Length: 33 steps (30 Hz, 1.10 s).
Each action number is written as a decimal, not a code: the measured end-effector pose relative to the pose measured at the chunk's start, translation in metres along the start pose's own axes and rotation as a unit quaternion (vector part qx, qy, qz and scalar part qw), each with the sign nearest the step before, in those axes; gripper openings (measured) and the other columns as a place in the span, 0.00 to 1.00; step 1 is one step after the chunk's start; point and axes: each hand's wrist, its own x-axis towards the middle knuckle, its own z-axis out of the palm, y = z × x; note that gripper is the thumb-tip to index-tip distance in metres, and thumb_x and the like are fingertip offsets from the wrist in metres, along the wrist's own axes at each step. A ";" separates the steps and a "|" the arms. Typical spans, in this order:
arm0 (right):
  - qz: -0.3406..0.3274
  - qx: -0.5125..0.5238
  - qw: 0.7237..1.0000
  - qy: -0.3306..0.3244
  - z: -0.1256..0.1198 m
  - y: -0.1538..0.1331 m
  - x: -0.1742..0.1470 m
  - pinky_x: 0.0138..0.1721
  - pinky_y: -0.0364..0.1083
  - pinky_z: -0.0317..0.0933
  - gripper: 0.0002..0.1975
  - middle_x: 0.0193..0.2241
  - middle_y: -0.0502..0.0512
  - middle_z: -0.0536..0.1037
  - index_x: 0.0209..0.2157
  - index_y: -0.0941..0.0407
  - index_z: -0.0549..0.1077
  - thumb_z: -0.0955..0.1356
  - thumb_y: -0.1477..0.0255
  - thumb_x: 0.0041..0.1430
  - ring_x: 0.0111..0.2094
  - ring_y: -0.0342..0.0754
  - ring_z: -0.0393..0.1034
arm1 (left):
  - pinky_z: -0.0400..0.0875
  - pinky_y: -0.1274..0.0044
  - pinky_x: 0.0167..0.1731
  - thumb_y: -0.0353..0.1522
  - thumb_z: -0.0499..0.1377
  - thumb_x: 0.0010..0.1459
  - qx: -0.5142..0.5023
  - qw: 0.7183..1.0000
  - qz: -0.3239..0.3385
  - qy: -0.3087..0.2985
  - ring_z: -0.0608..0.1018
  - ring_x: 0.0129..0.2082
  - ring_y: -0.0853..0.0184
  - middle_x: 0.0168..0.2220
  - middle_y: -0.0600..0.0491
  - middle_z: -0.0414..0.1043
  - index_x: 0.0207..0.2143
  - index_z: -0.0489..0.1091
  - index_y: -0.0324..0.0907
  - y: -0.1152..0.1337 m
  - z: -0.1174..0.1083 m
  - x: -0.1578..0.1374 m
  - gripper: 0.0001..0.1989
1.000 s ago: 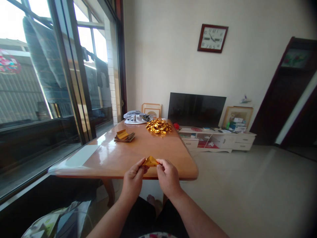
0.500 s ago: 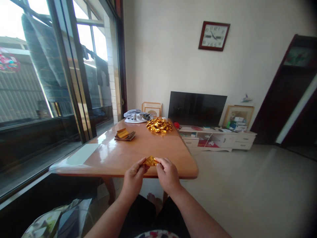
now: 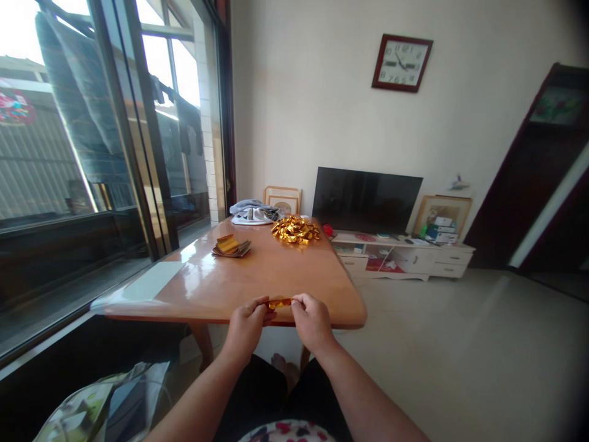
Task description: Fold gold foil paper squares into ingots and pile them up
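foil (image 3: 280,304); narrow, shiny gold with darker orange-brown patches

Ends of gold foil (image 3: 280,303) hidden by fingers (image 3: 258,304), bag (image 3: 131,408) cut off at bottom

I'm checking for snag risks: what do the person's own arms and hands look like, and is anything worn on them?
The left hand and right hand are bare, without gloves. The left forearm and right forearm show no sleeves, and no watch, bracelet or cable is visible at the wrists. Whether the fingers carry a ring can't be made out.
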 end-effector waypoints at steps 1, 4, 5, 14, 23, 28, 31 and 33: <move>0.001 0.001 1.000 -0.002 0.001 0.001 0.000 0.32 0.43 0.63 0.11 0.26 0.51 0.81 0.32 0.53 0.80 0.64 0.72 0.59 0.30 0.49 0.75 | 0.79 0.74 0.38 0.30 0.61 0.55 0.003 1.000 -0.001 -0.002 0.84 0.33 0.63 0.34 0.46 0.82 0.47 0.76 0.34 -0.001 0.000 0.000 0.17; 0.002 0.000 1.000 -0.006 0.002 0.001 -0.001 0.33 0.43 0.62 0.11 0.28 0.51 0.82 0.33 0.53 0.80 0.64 0.73 0.59 0.31 0.50 0.76 | 0.79 0.74 0.38 0.30 0.61 0.55 0.004 1.000 0.001 -0.008 0.84 0.33 0.63 0.34 0.47 0.82 0.46 0.77 0.35 -0.002 -0.001 0.001 0.16; 0.001 -0.001 1.000 -0.007 0.002 0.001 -0.001 0.33 0.43 0.62 0.11 0.28 0.51 0.82 0.33 0.53 0.80 0.64 0.73 0.59 0.31 0.50 0.76 | 0.79 0.74 0.38 0.30 0.61 0.55 0.003 1.000 0.002 -0.008 0.84 0.33 0.63 0.34 0.47 0.82 0.45 0.77 0.35 -0.002 -0.001 0.001 0.16; -0.018 -0.009 1.000 -0.024 0.003 0.000 -0.003 0.31 0.42 0.59 0.13 0.25 0.52 0.79 0.29 0.55 0.77 0.62 0.71 0.62 0.29 0.48 0.73 | 0.78 0.74 0.38 0.30 0.60 0.52 0.000 0.999 -0.007 -0.036 0.83 0.34 0.63 0.35 0.48 0.82 0.45 0.77 0.36 -0.001 -0.002 0.000 0.17; 0.001 -0.024 0.999 -0.039 0.004 0.005 -0.002 0.29 0.41 0.59 0.14 0.24 0.53 0.79 0.31 0.55 0.79 0.62 0.69 0.62 0.27 0.47 0.72 | 0.75 0.74 0.39 0.32 0.59 0.51 0.042 0.997 -0.034 -0.063 0.82 0.35 0.62 0.36 0.46 0.81 0.41 0.78 0.35 0.014 -0.005 -0.002 0.16; 0.006 -0.030 0.999 -0.045 0.005 0.004 -0.003 0.30 0.41 0.60 0.13 0.25 0.54 0.80 0.31 0.55 0.79 0.63 0.69 0.63 0.29 0.48 0.74 | 0.73 0.74 0.38 0.32 0.57 0.50 0.110 0.990 0.018 -0.089 0.80 0.36 0.61 0.33 0.47 0.81 0.38 0.79 0.35 0.017 -0.005 0.000 0.16; 0.011 -0.028 0.998 -0.050 0.004 0.004 -0.003 0.30 0.41 0.61 0.13 0.26 0.54 0.80 0.32 0.55 0.79 0.63 0.69 0.62 0.30 0.48 0.74 | 0.72 0.74 0.37 0.34 0.56 0.51 0.159 0.981 0.050 -0.096 0.79 0.37 0.59 0.33 0.47 0.81 0.39 0.80 0.36 0.013 -0.007 0.004 0.17; 0.016 -0.027 0.998 -0.052 0.004 0.004 -0.002 0.30 0.42 0.61 0.13 0.26 0.54 0.80 0.33 0.55 0.80 0.63 0.69 0.62 0.29 0.48 0.74 | 0.72 0.73 0.38 0.34 0.55 0.52 0.183 0.975 0.067 -0.106 0.79 0.38 0.58 0.34 0.47 0.81 0.39 0.80 0.36 0.009 -0.010 0.008 0.17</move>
